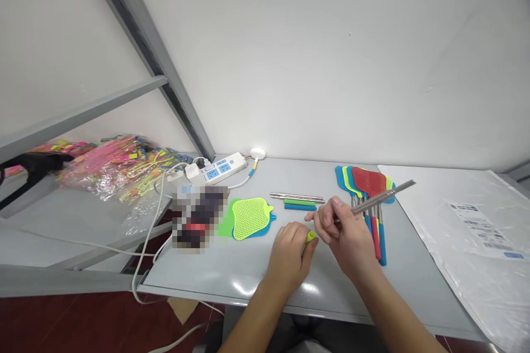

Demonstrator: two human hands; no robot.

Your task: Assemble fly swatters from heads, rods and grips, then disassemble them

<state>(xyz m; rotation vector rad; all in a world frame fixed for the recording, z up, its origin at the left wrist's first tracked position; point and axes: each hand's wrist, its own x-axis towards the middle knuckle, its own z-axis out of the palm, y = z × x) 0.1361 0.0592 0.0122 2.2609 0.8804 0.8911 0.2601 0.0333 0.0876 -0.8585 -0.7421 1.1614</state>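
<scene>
My left hand point(287, 253) is closed around a yellow-green handle sleeve point(311, 236); only its open end shows above my fingers. My right hand point(350, 240) is closed on a metal rod point(389, 194) that slants up to the right; it may be more than one rod. Behind my hands lie several loose metal rods point(293, 197), a green handle sleeve point(298, 203) and a blue handle sleeve point(300, 207). Left of my left hand, a yellow-green perforated fly swatter head point(250, 219) overlaps blue and green ones. Assembled fly swatters point(368, 181) lie fanned beyond my right hand.
A white power strip point(226, 168) with plugs and cables stands at the back left, near a round white device point(258, 153). A large white plastic bag point(467, 231) covers the table's right side. Bagged colourful items point(124, 165) fill the left surface, behind grey metal framing point(153, 38).
</scene>
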